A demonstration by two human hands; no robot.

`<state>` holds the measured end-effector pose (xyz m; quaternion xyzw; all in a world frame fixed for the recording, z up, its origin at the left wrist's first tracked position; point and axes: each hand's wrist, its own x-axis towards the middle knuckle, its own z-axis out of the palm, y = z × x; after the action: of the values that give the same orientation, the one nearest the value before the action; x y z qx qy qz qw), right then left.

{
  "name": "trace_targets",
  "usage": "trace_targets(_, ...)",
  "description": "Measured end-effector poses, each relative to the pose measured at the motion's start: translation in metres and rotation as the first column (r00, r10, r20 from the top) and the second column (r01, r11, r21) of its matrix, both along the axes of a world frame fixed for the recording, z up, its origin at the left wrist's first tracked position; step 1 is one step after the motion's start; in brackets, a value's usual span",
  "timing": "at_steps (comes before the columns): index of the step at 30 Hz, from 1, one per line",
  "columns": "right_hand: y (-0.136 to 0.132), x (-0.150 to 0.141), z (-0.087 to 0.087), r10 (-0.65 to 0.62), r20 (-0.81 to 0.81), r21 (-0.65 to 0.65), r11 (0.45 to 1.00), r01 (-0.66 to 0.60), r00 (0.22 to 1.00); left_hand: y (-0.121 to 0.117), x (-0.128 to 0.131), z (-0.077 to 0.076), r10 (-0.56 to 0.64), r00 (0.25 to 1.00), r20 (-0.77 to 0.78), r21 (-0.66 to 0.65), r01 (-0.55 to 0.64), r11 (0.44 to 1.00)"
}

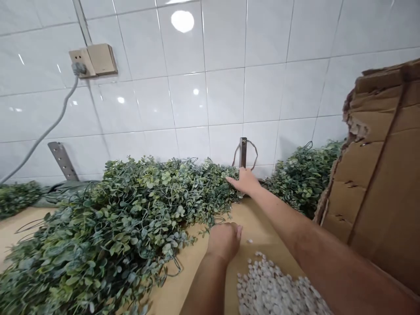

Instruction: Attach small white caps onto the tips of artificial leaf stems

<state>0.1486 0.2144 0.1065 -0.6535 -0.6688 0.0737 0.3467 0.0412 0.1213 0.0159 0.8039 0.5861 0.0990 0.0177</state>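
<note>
My left hand (224, 241) is closed over the tan tabletop, at the right edge of a big heap of artificial greenery (147, 197). What its curled fingers hold, if anything, is hidden. Farther back, my right hand (247, 181) reaches to the heap's far right end, in front of an upright metal bracket (243, 151). Its thumb sticks out to the left, apart from the fingers, over the leaves; the fingertips are mostly out of sight. A pile of small whitish pieces (272, 286) lies between my forearms.
A torn cardboard box (383, 166) stands at the right, with more greenery (302, 175) behind it. Another metal bracket (63, 161) rises at the left. A grey cable (49, 131) hangs from a socket (82, 63) on the white tiled wall (226, 96).
</note>
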Motion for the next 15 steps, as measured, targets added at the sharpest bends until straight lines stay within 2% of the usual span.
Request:
trace_targets(3, 0.006, -0.004, -0.012, -0.011, -0.001, -0.071, 0.997, 0.011, 1.000, 0.003, -0.002, -0.001, 0.020, 1.000, 0.008, -0.012, -0.020, 1.000)
trace_targets(5, 0.009, -0.001, -0.010, -0.028, -0.033, -0.077, 0.997, 0.025, 0.999, 0.005, -0.003, -0.002, 0.027, 1.000, 0.016, -0.019, -0.027, 0.999)
trace_targets(7, 0.010, 0.006, 0.000, -0.051, -0.089, -0.063, 0.997, 0.046, 0.995, 0.006, -0.004, -0.003, 0.031, 0.999, 0.029, -0.024, -0.030, 0.999)
trace_targets(11, 0.001, 0.024, 0.031, -0.084, -0.271, -0.020, 0.996, 0.081, 0.959, 0.006, -0.003, -0.003, 0.037, 0.997, 0.073, -0.018, -0.036, 0.999)
trace_targets(15, -0.038, 0.034, 0.056, -0.075, -0.505, 0.039, 0.993, 0.110, 0.860, -0.002, -0.004, 0.001, 0.047, 0.987, 0.154, -0.013, -0.045, 0.999)
